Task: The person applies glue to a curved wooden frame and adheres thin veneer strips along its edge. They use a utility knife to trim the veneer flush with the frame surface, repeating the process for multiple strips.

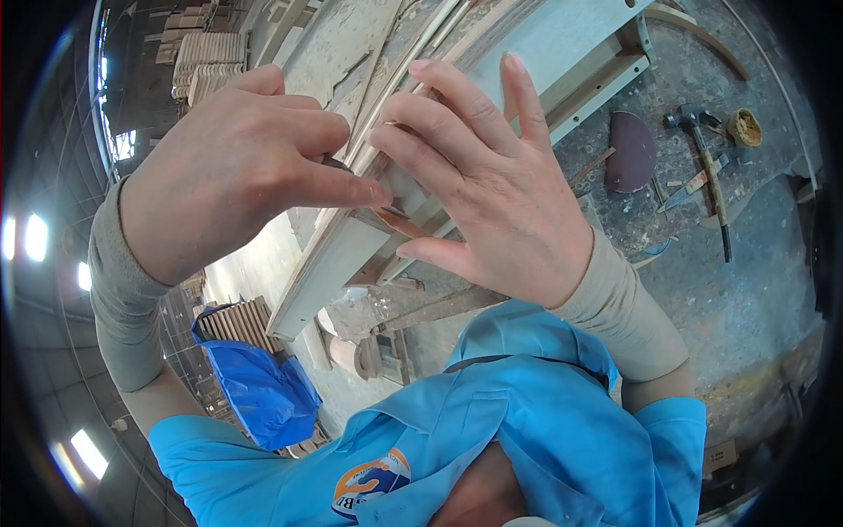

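Head view: left hand (pixel 250 162) grips thin tool (pixel 394 212); right hand (pixel 509 184), fingers splayed, over pale straight-edged wooden frame (pixel 338 249); wood-handled hammer (pixel 708 162) well apart.

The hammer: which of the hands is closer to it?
Right. The right hand is left of the hammer in the picture, not touching it; the left hand is farther left, beyond the right hand.

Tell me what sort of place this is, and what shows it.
Most likely a woodworking or furniture workshop: stacked wooden pieces in the background, a hammer lying among other hand tools, and a long wooden frame in the middle of the view.
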The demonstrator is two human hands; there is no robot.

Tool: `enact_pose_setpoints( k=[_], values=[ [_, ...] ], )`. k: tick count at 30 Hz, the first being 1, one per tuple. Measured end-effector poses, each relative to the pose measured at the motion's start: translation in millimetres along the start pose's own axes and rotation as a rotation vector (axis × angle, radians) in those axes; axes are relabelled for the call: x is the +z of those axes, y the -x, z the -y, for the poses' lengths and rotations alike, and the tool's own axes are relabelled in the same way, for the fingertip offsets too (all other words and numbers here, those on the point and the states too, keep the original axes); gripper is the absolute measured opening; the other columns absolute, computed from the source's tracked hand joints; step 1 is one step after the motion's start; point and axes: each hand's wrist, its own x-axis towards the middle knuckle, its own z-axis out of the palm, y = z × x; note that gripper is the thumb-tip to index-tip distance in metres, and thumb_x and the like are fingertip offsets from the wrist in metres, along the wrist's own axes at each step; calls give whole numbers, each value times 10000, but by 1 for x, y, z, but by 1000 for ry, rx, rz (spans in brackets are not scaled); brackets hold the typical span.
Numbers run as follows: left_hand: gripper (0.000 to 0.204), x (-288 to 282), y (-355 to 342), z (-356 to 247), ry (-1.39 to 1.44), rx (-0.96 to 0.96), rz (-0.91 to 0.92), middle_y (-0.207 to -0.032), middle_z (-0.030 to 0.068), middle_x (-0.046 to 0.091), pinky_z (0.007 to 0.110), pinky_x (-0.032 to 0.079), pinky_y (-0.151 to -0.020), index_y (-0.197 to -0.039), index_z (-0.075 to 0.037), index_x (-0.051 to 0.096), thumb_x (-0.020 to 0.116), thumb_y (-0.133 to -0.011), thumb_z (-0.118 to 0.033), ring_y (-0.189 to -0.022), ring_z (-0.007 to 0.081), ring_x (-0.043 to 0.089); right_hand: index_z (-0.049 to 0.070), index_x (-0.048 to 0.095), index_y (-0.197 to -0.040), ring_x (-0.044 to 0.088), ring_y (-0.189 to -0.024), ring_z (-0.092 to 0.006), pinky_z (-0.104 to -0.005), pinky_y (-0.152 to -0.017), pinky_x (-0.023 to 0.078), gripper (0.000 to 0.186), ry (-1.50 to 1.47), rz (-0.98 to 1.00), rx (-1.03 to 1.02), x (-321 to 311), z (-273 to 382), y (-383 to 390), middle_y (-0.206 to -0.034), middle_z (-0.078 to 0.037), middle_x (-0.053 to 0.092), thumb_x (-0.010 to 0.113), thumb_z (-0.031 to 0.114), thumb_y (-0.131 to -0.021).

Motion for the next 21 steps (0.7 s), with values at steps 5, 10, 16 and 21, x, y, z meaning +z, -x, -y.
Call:
enact_pose_setpoints(
  k=[5, 10, 16, 21],
  values=[
    [324, -2, -2, 6, -39, 30, -27, -697, -17, 474, 326, 346, -692, -1051, -264, 793, 688, -770, -142, -697, 142, 542, 153, 556, -1330, 298, -1462, -247, -617, -1196, 77, 798, 2, -13, 16, -1, -1, -2, -1379, -13, 470, 842, 360, -614],
    [320, -4, 0, 3, -49, 6, -4, -692, -19, 467, 328, 345, -698, -1038, -260, 794, 679, -760, -151, -698, 136, 532, 153, 552, -1339, 303, -1458, -248, -619, -1194, 84, 813, -19, -1, 7, 0, -2, -1, -1380, -11, 466, 846, 364, -611],
    [321, -7, -1, 4, -116, 15, -37, -687, -24, 464, 327, 335, -699, -1033, -251, 795, 649, -757, -175, -696, 132, 528, 149, 549, -1335, 303, -1457, -248, -625, -1192, 84, 831, -6, -7, 13, 1, -1, -2, -1382, -8, 462, 863, 363, -596],
    [332, -16, 3, 4, -149, -12, -28, -683, -24, 461, 328, 331, -697, -1038, -244, 795, 674, -737, -169, -688, 136, 516, 151, 542, -1330, 298, -1459, -249, -626, -1197, 76, 851, -61, 0, 16, -2, 0, 0, -1389, -6, 453, 880, 354, -576]
  ],
)
